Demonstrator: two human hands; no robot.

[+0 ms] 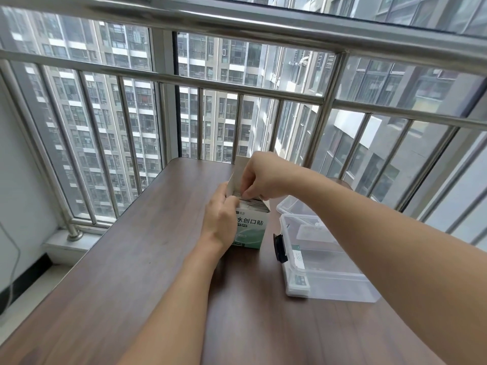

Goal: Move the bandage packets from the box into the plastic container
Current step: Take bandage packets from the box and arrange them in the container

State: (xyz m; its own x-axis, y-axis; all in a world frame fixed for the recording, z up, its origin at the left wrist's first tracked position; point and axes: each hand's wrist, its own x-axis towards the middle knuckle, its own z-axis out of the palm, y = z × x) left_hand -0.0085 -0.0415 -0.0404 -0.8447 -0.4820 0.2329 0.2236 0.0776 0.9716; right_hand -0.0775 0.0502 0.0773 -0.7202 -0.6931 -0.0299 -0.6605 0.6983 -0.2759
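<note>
Head view: on the brown wooden surface (147,259) stands the open bandage box (250,227), its lid flap raised. The left hand (220,219) wraps round the box's left side, fingers curled against it. The right hand (266,177) reaches into the open top, its fingers pinching the bandage packets (251,202) packed upright inside. Just right of the box lies the clear plastic container (324,262), with its lid (292,206) behind it.

Both hands reach forward, left hand (220,218) cupped, right hand (261,177) fingers pinched downward
</note>
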